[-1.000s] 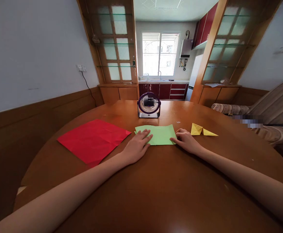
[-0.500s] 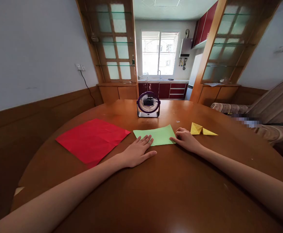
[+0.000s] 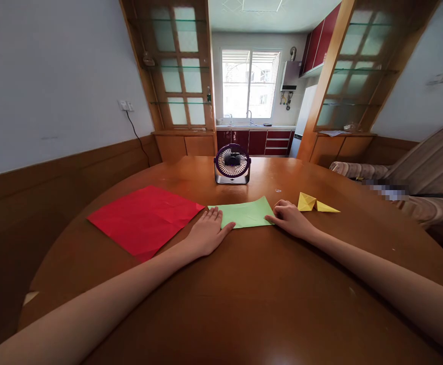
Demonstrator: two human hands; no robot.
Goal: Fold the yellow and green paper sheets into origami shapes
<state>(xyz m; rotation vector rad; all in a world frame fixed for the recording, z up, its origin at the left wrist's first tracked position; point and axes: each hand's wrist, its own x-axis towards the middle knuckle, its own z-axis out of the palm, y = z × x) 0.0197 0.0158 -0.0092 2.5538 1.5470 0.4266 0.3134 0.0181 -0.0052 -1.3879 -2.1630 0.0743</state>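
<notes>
- Our left hand lay flat and open, palm down, on the left end of the green paper, fingers stretched toward 12 o'clock.
- Our right hand sat at the paper's right end with the fingers curled; the fingertips pressed or pinched the near right corner, though we could not quite tell from this angle whether the edge was truly gripped.
- The green paper lay flat on the table, a wide strip between our two hands, at 12 o'clock from us and near the table's middle.
- The red sheet lay spread and creased at 9 o'clock from the green paper, its right corner just beside the paper's left end and close to our left hand.
- A yellow folded piece sat at 3 o'clock from the green paper, just beyond our right hand and apart from it.
- A small fan stood upright at 12 o'clock from the green paper, facing us, near but not touching the paper.
- Both our forearms reached in from the near edge of the table, the left from 7 o'clock and the right from 4 o'clock.
</notes>
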